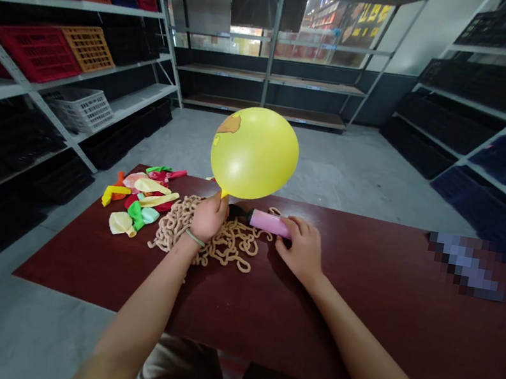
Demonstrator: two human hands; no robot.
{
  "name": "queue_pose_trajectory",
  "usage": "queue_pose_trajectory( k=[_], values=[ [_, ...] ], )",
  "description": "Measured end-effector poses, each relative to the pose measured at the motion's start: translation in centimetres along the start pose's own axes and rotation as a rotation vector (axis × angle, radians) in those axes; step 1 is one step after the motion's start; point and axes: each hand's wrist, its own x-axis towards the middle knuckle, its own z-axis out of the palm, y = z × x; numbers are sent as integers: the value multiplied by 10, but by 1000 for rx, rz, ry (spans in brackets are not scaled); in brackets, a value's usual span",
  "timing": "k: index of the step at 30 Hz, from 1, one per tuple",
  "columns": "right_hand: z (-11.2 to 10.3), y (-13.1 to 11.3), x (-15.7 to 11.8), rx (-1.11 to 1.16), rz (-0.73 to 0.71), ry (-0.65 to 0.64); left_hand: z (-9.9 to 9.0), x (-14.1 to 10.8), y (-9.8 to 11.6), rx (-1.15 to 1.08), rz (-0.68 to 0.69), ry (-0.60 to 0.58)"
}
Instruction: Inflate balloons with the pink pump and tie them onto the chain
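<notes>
A large inflated yellow balloon (pixel 259 155) stands upright above my left hand (pixel 208 217), whose fingers are closed round its neck. My right hand (pixel 302 248) rests at the end of a pink hand pump (pixel 270 223), thumb and fingers round it. The pump lies sideways over the table, its black end pointing at my left hand and partly hidden behind it. Beneath and around my left hand spreads a heap of beige cord (pixel 231 245). Left of the cord lie several limp balloons (pixel 136 212) in yellow, green, red and pale colours.
The dark red table (pixel 232 315) spans the view. A pixelated, unrecognisable object (pixel 466 264) lies at its right end. Shelves with red and orange crates (pixel 37 53) stand on the left, dark crates (pixel 497 149) on the right, and a metal rack (pixel 267 79) at the back.
</notes>
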Motion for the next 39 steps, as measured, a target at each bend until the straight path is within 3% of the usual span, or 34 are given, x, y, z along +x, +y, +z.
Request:
queue_pose_trajectory(
  k=[15, 33, 36, 39],
  values=[
    [-5, -7, 0, 9, -10, 21, 2, -1, 0, 116, 3, -55],
    [-8, -7, -1, 27, -19, 77, 5, 1, -8, 115, 13, 32],
    [-9, -6, -3, 13, -74, 118, 4, 1, -6, 157, 1, 38],
    [-11, -12, -4, -26, -216, 165, 2, 0, -2, 170, -5, 28]
  ],
)
